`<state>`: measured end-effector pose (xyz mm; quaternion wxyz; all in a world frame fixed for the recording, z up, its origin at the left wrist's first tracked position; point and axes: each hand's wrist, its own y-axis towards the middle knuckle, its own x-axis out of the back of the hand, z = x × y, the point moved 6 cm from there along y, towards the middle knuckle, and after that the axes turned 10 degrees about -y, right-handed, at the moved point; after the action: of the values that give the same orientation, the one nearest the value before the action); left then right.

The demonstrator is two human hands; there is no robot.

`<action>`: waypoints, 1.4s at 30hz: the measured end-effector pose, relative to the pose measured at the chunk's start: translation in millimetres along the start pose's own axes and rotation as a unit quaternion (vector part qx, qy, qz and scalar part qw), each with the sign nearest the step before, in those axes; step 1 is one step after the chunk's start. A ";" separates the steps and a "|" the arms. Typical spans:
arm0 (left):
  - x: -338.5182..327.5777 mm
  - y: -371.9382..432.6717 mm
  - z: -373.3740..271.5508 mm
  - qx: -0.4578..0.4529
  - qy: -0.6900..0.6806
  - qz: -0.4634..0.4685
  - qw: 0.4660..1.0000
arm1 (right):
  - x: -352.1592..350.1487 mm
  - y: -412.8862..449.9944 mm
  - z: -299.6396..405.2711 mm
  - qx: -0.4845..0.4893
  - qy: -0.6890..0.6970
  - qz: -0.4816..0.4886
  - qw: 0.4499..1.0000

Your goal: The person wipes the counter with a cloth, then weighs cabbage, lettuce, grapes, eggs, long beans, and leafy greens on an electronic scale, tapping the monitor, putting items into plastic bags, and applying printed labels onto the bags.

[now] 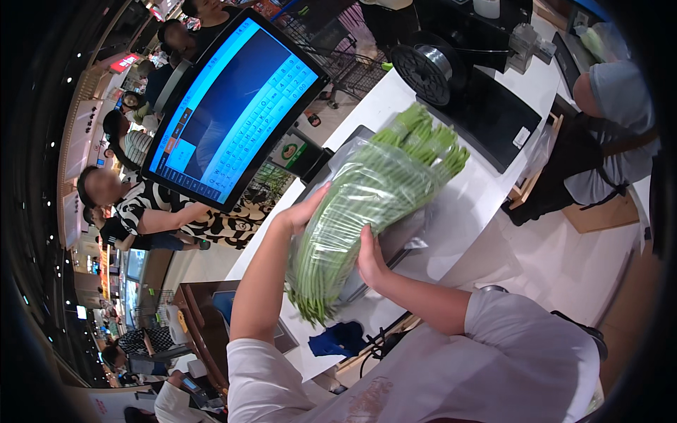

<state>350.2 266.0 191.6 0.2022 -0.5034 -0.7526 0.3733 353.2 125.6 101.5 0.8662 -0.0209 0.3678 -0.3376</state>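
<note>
A large bundle of long, thin green vegetable stalks (338,222) lies in a clear plastic bag (365,180), its upper ends sticking out of the bag. My left hand (307,209) grips the bag's left side, its fingers partly hidden behind it. On the other side my right hand (372,256) holds the bag, thumb on the front and the remaining fingers mostly hidden. Beneath the bundle is a dark-edged weighing scale (359,132), largely covered. Whether the bag rests on the scale or is held just above it, I cannot tell.
The scale's lit touchscreen (238,113) rises at the left above the white counter (465,211). A black reel (423,69) stands beside a black flat device (486,121) at the far end. Blue cloth (338,340) lies near me. Shoppers and a co-worker (608,121) stand around.
</note>
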 end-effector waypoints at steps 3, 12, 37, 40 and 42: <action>-5.1 -22.7 8.4 -0.032 -0.099 -0.032 0.994 | -25.0 -29.2 61.1 0.074 -0.090 0.024 0.993; 4.2 -35.4 50.3 -0.258 -0.383 0.083 0.883 | -54.8 -47.5 95.5 0.131 -0.182 0.014 0.974; -34.9 -194.1 184.2 -0.462 -0.522 -0.157 0.700 | -170.7 -172.1 98.5 0.312 -0.424 0.296 0.797; -37.2 -205.6 199.2 -0.469 -0.528 -0.177 0.686 | -174.9 -178.9 93.2 0.362 -0.399 0.293 0.790; -38.5 -211.4 207.8 -0.474 -0.531 -0.186 0.677 | -169.0 -168.3 81.4 0.216 -0.311 0.287 0.880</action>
<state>96.4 111.2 223.3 -0.4319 -0.0980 -0.8877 0.1262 225.6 80.0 314.0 0.9779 0.1697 -0.0130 -0.1215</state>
